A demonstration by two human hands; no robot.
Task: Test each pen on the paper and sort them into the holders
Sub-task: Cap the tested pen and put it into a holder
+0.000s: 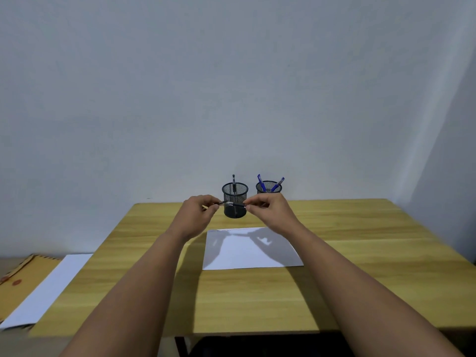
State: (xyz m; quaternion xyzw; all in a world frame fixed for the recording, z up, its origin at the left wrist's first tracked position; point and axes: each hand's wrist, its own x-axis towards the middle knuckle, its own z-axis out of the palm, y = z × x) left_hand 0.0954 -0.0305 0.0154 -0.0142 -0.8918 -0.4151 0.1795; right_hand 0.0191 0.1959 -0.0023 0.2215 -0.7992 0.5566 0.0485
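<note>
A black pen is held level above the table, in front of the left mesh holder. My left hand pinches its left end and my right hand pinches its right end. The left holder has one black pen standing in it. To its right, the second mesh holder holds two blue pens. A white sheet of paper lies on the table below my hands, with faint marks near its far edge.
The wooden table stands against a pale wall. Off its left edge lie another white sheet and a brown envelope on a lower surface.
</note>
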